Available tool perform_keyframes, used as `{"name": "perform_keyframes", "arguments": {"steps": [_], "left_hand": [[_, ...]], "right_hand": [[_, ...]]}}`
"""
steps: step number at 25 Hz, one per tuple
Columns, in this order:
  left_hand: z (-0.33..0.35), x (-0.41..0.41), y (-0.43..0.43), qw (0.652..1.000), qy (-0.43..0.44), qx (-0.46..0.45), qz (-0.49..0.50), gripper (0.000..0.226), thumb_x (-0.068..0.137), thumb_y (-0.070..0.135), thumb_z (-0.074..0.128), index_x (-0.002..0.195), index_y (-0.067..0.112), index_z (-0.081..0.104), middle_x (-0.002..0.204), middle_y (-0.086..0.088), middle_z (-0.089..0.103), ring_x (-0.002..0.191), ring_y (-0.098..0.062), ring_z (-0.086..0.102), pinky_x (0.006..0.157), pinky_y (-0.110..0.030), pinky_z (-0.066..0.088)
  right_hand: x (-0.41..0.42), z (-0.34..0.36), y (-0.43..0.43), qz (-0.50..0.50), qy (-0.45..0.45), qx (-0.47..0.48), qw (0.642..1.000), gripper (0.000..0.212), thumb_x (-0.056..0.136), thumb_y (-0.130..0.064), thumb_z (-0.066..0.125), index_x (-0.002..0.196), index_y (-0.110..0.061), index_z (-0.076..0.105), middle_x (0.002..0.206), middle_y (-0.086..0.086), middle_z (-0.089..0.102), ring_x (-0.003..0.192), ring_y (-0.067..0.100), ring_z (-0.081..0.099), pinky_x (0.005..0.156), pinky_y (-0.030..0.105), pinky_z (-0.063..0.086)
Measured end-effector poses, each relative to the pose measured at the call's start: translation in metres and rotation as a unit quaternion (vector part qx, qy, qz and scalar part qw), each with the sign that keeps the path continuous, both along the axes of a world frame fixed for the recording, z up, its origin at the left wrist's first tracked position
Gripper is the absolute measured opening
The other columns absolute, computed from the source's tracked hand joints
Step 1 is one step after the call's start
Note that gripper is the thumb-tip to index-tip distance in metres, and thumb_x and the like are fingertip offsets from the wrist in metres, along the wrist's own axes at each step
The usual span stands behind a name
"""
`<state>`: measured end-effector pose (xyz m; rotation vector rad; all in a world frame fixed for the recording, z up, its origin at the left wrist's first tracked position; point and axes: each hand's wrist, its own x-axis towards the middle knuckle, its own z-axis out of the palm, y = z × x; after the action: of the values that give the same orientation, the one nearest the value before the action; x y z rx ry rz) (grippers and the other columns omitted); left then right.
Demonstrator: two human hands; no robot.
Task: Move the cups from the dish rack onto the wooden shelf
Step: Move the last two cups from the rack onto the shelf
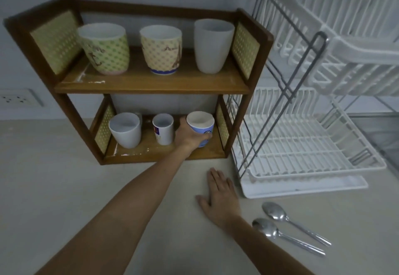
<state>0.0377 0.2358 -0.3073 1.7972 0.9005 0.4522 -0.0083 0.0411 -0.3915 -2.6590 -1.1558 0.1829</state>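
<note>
The wooden shelf (151,86) stands on the counter with two levels. On its upper level sit a green patterned cup (105,50), a yellow patterned cup (162,50) and a white cup (211,46). The lower level holds a white cup (126,130), a small printed mug (163,129) and a blue cup (200,129) at the right end. My left hand (186,135) is wrapped around the blue cup. My right hand (220,195) lies flat on the counter, fingers apart, holding nothing. The white dish rack (302,151) at the right has no cups in view.
Two metal spoons (287,227) lie on the counter in front of the rack's drip tray (313,186). A wall socket (17,100) sits at the far left. The rack's metal frame (287,76) stands close to the shelf's right side.
</note>
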Motion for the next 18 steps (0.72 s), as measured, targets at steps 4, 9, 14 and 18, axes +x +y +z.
{"name": "perform_keyframes", "arguments": {"steps": [4, 9, 14, 18], "left_hand": [[-0.017, 0.014, 0.002, 1.000, 0.008, 0.024, 0.003, 0.093, 0.053, 0.034, 0.091, 0.129, 0.014, 0.041, 0.128, -0.007, 0.059, 0.118, -0.027, 0.055, 0.093, -0.036, 0.048], [-0.021, 0.012, 0.000, 1.000, -0.004, 0.016, 0.000, 0.088, 0.059, 0.029, 0.090, 0.130, 0.010, 0.042, 0.131, -0.011, 0.057, 0.119, -0.029, 0.054, 0.092, -0.035, 0.047], [0.039, -0.035, -0.002, 0.979, 0.031, -0.010, -0.202, 0.076, 0.076, 0.016, 0.079, 0.138, 0.008, 0.036, 0.132, -0.006, 0.054, 0.127, -0.025, 0.050, 0.092, -0.025, 0.044], [0.156, -0.107, 0.043, 0.918, 0.034, 0.041, -0.394, 0.029, 0.089, 0.029, 0.065, 0.116, 0.024, 0.065, 0.111, 0.008, 0.073, 0.102, -0.003, 0.067, 0.075, -0.008, 0.052]], "right_hand": [[0.003, -0.002, 0.002, -0.006, -0.002, 0.003, 1.000, 0.087, 0.083, -0.066, 0.025, 0.153, -0.017, 0.007, 0.163, 0.000, 0.007, 0.149, 0.016, -0.001, 0.118, 0.036, -0.005], [0.004, -0.002, 0.002, -0.011, 0.005, 0.006, 1.000, 0.087, 0.082, -0.066, 0.027, 0.153, -0.018, 0.007, 0.163, -0.002, 0.006, 0.149, 0.015, -0.002, 0.117, 0.034, -0.007], [0.003, 0.006, 0.001, -0.011, 0.029, 0.004, 1.000, 0.081, 0.085, -0.060, 0.036, 0.152, -0.018, 0.015, 0.162, -0.001, 0.012, 0.149, 0.016, 0.006, 0.119, 0.032, 0.001], [0.010, 0.087, 0.036, -0.014, 0.136, 0.198, 0.971, 0.032, 0.087, -0.025, 0.063, 0.118, -0.032, 0.059, 0.116, -0.012, 0.066, 0.110, 0.004, 0.060, 0.088, 0.021, 0.048]]}}
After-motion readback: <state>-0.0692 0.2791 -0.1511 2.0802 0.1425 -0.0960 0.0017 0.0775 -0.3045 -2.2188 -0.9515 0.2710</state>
